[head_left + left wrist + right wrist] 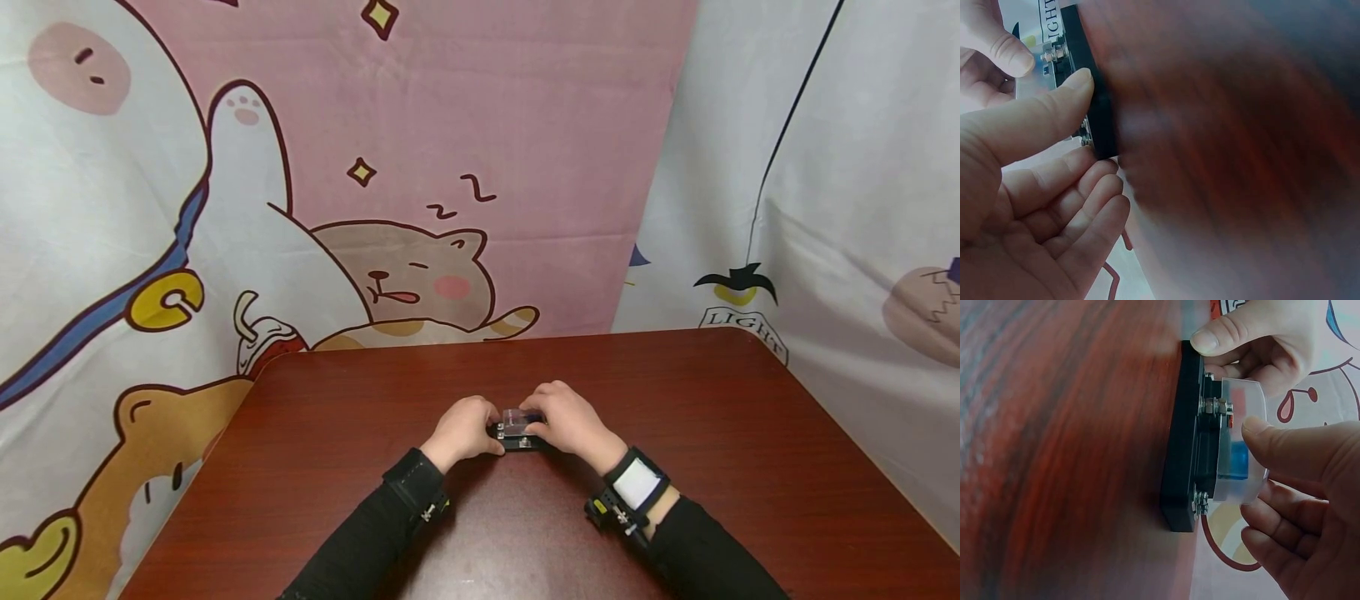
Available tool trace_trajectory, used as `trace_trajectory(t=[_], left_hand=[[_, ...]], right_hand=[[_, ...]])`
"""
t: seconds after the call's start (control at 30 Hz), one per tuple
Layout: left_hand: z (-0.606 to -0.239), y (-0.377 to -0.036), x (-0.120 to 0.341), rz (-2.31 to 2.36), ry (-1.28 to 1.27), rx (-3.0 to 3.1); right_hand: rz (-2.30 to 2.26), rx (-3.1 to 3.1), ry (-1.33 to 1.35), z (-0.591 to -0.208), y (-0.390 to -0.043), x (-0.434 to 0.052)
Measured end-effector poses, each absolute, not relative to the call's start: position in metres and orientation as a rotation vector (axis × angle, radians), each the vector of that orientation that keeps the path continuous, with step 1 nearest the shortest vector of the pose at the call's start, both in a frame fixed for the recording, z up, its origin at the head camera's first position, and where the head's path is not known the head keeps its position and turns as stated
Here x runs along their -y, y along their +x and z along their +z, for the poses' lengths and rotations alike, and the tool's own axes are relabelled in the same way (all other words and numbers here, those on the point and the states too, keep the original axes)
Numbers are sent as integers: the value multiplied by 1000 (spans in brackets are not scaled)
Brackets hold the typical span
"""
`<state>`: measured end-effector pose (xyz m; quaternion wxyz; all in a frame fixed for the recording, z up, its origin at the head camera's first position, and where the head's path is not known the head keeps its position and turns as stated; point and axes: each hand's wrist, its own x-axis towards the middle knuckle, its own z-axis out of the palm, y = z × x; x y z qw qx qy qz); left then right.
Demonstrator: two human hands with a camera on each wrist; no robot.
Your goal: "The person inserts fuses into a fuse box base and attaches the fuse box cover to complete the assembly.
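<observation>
A small electrical device with a black base and metal screw terminals stands on the table between my hands. Over it sits a clear plastic cover, through which blue and reddish parts show in the right wrist view. My left hand grips one end of the base, its thumb along the near side and the fingertips at the end. With thumb and fingers my right hand pinches the cover from its two sides. In the left wrist view the cover is partly hidden behind the left thumb.
The device rests on a reddish-brown wooden table with rounded far corners. Behind the far edge hangs a printed cloth with cartoon animals. Both wrists wear straps with small cameras, the right one bearing a white patch.
</observation>
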<state>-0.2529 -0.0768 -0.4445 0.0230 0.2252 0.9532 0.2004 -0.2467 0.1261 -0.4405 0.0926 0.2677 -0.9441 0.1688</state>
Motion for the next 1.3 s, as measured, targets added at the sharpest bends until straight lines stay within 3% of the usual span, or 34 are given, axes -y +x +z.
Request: trace_trajectory(t=[0.9,1.3], left_hand=[[-445,-252,81,598,700,-2940],[-440,-243,105,669,736,-2949]], right_hand=[[594,2814,824,-449,-246,-124],[770,2821,819,-446,-250,-160]])
